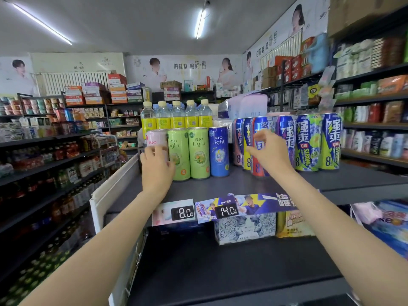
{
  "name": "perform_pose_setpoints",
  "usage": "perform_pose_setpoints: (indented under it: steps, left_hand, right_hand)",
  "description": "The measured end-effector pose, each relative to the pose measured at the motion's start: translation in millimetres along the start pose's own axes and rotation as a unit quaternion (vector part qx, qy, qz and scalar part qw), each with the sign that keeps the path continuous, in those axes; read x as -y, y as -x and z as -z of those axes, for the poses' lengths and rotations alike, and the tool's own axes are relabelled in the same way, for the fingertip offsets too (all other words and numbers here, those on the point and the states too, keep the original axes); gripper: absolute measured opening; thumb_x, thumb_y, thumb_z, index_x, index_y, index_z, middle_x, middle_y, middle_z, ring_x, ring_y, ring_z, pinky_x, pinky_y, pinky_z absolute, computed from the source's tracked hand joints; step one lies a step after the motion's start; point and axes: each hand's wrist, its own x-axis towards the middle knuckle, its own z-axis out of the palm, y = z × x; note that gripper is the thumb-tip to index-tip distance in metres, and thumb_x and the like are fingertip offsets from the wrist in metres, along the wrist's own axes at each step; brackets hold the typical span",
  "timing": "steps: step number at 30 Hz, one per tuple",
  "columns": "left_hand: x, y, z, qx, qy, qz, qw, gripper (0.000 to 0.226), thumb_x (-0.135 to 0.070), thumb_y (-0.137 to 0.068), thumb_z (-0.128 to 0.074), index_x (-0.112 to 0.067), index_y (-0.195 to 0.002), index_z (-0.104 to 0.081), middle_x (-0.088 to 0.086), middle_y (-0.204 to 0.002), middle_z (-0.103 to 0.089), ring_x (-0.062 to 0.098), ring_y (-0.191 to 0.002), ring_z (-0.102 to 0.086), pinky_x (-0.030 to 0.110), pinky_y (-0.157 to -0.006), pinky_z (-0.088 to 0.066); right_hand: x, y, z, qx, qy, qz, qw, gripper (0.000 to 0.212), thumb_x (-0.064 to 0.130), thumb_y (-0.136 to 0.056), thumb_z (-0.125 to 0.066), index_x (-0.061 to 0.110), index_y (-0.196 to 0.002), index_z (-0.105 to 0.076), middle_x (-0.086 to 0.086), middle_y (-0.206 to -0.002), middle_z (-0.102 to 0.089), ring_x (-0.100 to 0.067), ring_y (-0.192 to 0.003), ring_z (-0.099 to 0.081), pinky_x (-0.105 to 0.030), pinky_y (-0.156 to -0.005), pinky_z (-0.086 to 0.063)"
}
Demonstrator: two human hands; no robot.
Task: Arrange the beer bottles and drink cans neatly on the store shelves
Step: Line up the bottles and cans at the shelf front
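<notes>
Cans stand in a row on the top shelf point(242, 184), upright. Farthest left is a pink can point(155, 140); the left hand point(156, 166) covers its lower half, fingers point(152, 152) curled around it in a grip. Just right of those fingers stand two green cans point(178, 153) point(199, 152), touching each other, the first one touching the left hand's thumb side. Beside them, a little apart, is a blue can point(218, 151).

Further right is a tight cluster of taller cans. The right hand point(271, 151) is raised in front of it, fingers point(259, 138) bent around a blue-and-red can point(257, 167) at the cluster's front; whether they actually press on it I cannot tell. A yellow-and-blue can point(247, 142) stands just left of those fingers. To their right stand a purple can point(286, 133) and two blue-and-green cans point(306, 142) point(330, 140), side by side.

Behind the pink and green cans, beyond the left fingers, is a row of bottles point(177, 117) with yellow labels and pale caps.

Below both hands, price tags point(185, 213) reading 8.0 and 14.0 hang on the shelf edge. Under them a lower shelf point(220, 268) holds cartons point(245, 226) at its back.
</notes>
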Motion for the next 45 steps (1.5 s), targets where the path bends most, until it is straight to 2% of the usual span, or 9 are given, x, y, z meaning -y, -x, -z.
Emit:
perform_pose_setpoints:
  steps: [2, 7, 15, 21, 25, 29, 33, 38, 45]
  left_hand:
    - [-18.8, 1.5, -7.4, 0.052, 0.010, -0.014, 0.998, 0.039, -0.007, -0.085, -0.055, -0.006, -0.124, -0.050, 0.018, -0.126, -0.043, 0.033, -0.115, -0.040, 0.036, -0.097, -0.033]
    - [-47.2, 5.8, -34.6, 0.189, 0.030, -0.033, 0.981, 0.047, -0.017, -0.087, -0.057, -0.011, -0.133, -0.045, 0.020, -0.132, -0.040, 0.032, -0.123, -0.040, 0.034, -0.102, -0.032]
    - [-55.6, 12.2, -41.4, 0.195, 0.033, -0.032, 0.980, 0.053, -0.014, -0.089, -0.054, -0.012, -0.140, -0.037, 0.023, -0.135, -0.032, 0.030, -0.131, -0.028, 0.033, -0.104, -0.029]
    - [-60.8, 18.1, -32.6, 0.166, 0.063, -0.020, 0.984, 0.051, -0.013, -0.090, -0.054, -0.012, -0.139, -0.040, 0.019, -0.136, -0.031, 0.034, -0.114, -0.049, 0.032, -0.101, -0.033]
    - [-68.5, 26.8, -26.5, 0.134, 0.046, -0.062, 0.988, 0.047, -0.010, -0.089, -0.052, -0.011, -0.136, -0.043, 0.019, -0.132, -0.039, 0.034, -0.107, -0.052, 0.037, -0.095, -0.039]
    - [-86.8, 28.0, -27.9, 0.142, 0.050, -0.060, 0.987, 0.046, -0.011, -0.090, -0.051, -0.011, -0.135, -0.044, 0.016, -0.127, -0.046, 0.030, -0.101, -0.056, 0.035, -0.087, -0.043]
    - [-120.2, 30.5, -51.5, 0.194, 0.080, -0.009, 0.978, 0.046, -0.020, -0.090, -0.056, -0.007, -0.132, -0.043, 0.017, -0.125, -0.054, 0.030, -0.111, -0.054, 0.033, -0.089, -0.042]
    - [-169.8, 33.0, -97.0, 0.285, 0.122, 0.091, 0.946, 0.060, -0.029, -0.087, -0.063, -0.003, -0.132, -0.033, 0.015, -0.130, -0.052, 0.030, -0.120, -0.049, 0.035, -0.095, -0.039]
    - [-194.5, 31.3, -125.9, 0.228, 0.038, 0.146, 0.962, 0.056, -0.029, -0.086, -0.065, -0.004, -0.127, -0.037, 0.015, -0.130, -0.052, 0.032, -0.120, -0.049, 0.036, -0.092, -0.039]
  right_hand:
    - [-13.7, 0.2, 8.9, -0.048, 0.045, -0.032, 0.997, 0.043, 0.019, -0.080, -0.072, 0.004, -0.115, -0.053, -0.014, -0.118, -0.054, -0.031, -0.112, -0.048, -0.034, -0.092, -0.036]
    - [-45.4, 10.4, 4.4, 0.074, 0.106, -0.134, 0.983, 0.044, 0.029, -0.079, -0.074, 0.002, -0.098, -0.044, -0.019, -0.101, -0.055, -0.034, -0.105, -0.055, -0.031, -0.071, -0.035]
    - [-55.9, 5.4, -1.0, 0.077, 0.092, -0.101, 0.988, 0.045, 0.029, -0.079, -0.074, -0.003, -0.103, -0.054, -0.020, -0.107, -0.059, -0.034, -0.104, -0.055, -0.034, -0.077, -0.040]
    - [-52.6, 5.1, -4.3, 0.086, 0.098, -0.109, 0.985, 0.046, 0.030, -0.082, -0.071, -0.003, -0.107, -0.051, -0.021, -0.115, -0.054, -0.035, -0.106, -0.052, -0.038, -0.082, -0.040]
    - [-53.3, 7.6, 3.5, 0.097, 0.076, -0.114, 0.986, 0.033, 0.030, -0.083, -0.070, 0.004, -0.086, -0.049, -0.012, -0.092, -0.058, -0.031, -0.094, -0.053, -0.029, -0.067, -0.039]
    - [-63.2, 2.1, 29.0, 0.057, 0.055, -0.111, 0.991, 0.039, 0.028, -0.084, -0.069, -0.001, -0.104, -0.055, -0.015, -0.099, -0.061, -0.032, -0.097, -0.057, -0.040, -0.080, -0.046]
    - [-85.8, -9.5, 51.4, 0.091, 0.105, -0.134, 0.981, 0.040, 0.033, -0.081, -0.071, 0.004, -0.093, -0.046, -0.010, -0.080, -0.050, -0.031, -0.088, -0.055, -0.033, -0.065, -0.034]
    - [-110.9, -13.7, 50.8, 0.156, 0.101, -0.081, 0.979, 0.068, 0.034, -0.079, -0.073, -0.006, -0.124, -0.041, -0.021, -0.107, -0.061, -0.035, -0.105, -0.056, -0.036, -0.076, -0.040]
    - [-123.8, -21.1, 53.2, 0.159, 0.104, -0.026, 0.981, 0.053, 0.033, -0.080, -0.071, 0.000, -0.111, -0.045, -0.018, -0.109, -0.060, -0.033, -0.107, -0.054, -0.034, -0.075, -0.039]
